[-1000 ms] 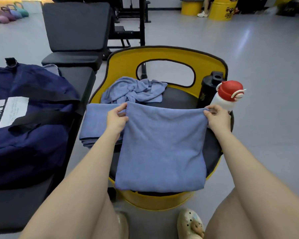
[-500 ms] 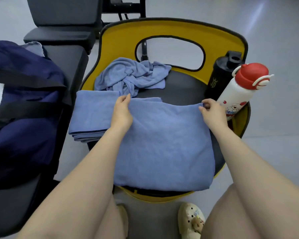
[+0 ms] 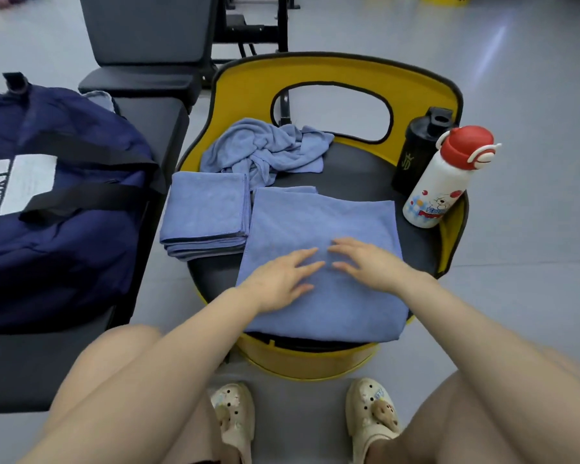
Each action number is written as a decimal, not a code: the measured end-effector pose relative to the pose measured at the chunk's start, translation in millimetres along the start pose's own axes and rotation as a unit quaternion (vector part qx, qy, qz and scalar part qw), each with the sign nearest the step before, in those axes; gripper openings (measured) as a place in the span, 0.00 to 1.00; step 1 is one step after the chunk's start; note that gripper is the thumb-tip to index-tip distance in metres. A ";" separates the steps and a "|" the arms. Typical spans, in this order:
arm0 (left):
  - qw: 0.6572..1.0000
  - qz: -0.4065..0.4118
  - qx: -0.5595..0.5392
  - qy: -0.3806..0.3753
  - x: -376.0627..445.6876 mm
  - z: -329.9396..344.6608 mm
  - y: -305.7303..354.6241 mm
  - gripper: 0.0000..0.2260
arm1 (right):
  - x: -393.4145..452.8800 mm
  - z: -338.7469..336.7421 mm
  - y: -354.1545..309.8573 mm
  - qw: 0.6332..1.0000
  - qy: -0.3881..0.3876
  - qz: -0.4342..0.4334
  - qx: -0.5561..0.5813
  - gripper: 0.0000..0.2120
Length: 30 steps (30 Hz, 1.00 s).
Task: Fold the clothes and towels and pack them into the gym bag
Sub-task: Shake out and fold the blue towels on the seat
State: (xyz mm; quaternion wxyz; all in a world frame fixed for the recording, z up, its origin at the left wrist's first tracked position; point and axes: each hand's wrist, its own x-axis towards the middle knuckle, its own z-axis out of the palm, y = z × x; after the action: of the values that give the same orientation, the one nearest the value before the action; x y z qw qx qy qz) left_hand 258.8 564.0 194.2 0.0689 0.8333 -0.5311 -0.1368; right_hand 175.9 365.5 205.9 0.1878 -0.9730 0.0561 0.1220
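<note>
A blue towel (image 3: 325, 222), folded over, lies flat on the black seat of a yellow chair (image 3: 335, 72). My left hand (image 3: 282, 279) and my right hand (image 3: 365, 262) rest flat on its middle, fingers straight and fingertips nearly meeting. Just to its left sits a neat stack of folded blue towels (image 3: 206, 212). Behind them a crumpled blue towel (image 3: 265, 149) lies in a heap. The navy gym bag (image 3: 57, 202) with black straps sits on a black bench at the left.
A black shaker bottle (image 3: 419, 149) and a white bottle with a red cap (image 3: 446, 182) stand at the chair's right side. The black bench (image 3: 148, 118) runs along the left, with gym equipment behind. Grey floor lies to the right.
Both hands let go of the towel's far corners and moved to its middle, now lying flat on it. The towel lies fully flat on the seat.
</note>
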 end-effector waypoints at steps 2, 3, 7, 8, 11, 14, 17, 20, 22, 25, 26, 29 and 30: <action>0.999 0.004 0.017 -0.027 -15.0 3.6 5.7 0.25 | -12.7 7.3 -5.4 1.000 -0.024 -0.016 -0.013 0.24; 0.998 0.010 0.029 -0.050 -22.8 7.8 7.5 0.27 | -19.0 12.6 -7.6 0.999 -0.036 -0.021 -0.024 0.26; 0.984 0.015 0.127 -0.125 -46.5 23.3 5.4 0.34 | -46.8 40.5 -11.9 0.994 -0.064 -0.008 -0.085 0.41; 0.982 0.013 0.144 -0.122 -49.6 25.1 5.6 0.35 | -52.5 47.6 -10.4 0.993 -0.057 -0.006 -0.100 0.47; 0.979 0.001 0.171 -0.115 -54.9 27.7 8.6 0.38 | -60.9 59.5 -1.6 0.993 -0.030 0.007 -0.116 0.56; 0.979 0.002 0.190 -0.080 -60.1 30.6 6.6 0.33 | -66.5 61.0 7.2 0.994 -0.011 0.035 -0.103 0.55; 0.980 -0.001 0.194 -0.041 -66.0 40.2 -0.3 0.24 | -72.8 65.7 12.7 0.995 0.009 0.051 -0.089 0.50; 0.986 0.004 0.168 -0.003 -68.7 47.8 -1.0 0.21 | -77.6 69.0 13.2 0.995 0.014 0.055 -0.078 0.44; 0.992 0.013 0.123 0.029 -68.3 50.8 0.4 0.27 | -79.3 70.0 13.6 0.995 0.014 0.055 -0.081 0.44; 0.993 0.004 0.114 0.001 -73.4 48.5 1.5 0.36 | -81.6 71.1 15.3 0.995 0.012 0.055 -0.083 0.46; 0.994 -0.002 0.113 0.000 -74.7 44.8 2.2 0.37 | -82.3 71.3 15.4 0.995 0.011 0.055 -0.083 0.47; 0.992 0.006 0.108 0.062 -73.6 41.9 3.2 0.39 | -83.6 70.6 13.3 0.995 0.011 0.055 -0.078 0.50; 0.990 0.013 0.113 0.079 -72.4 40.8 2.7 0.40 | -83.4 69.8 11.6 0.995 0.012 0.056 -0.076 0.53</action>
State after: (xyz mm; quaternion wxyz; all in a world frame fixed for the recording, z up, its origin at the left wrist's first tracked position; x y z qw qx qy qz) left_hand 215.4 629.6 167.2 0.0178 0.8369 -0.5470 -0.0092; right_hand 78.6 386.5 160.6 0.1053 -0.9812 0.1032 0.1246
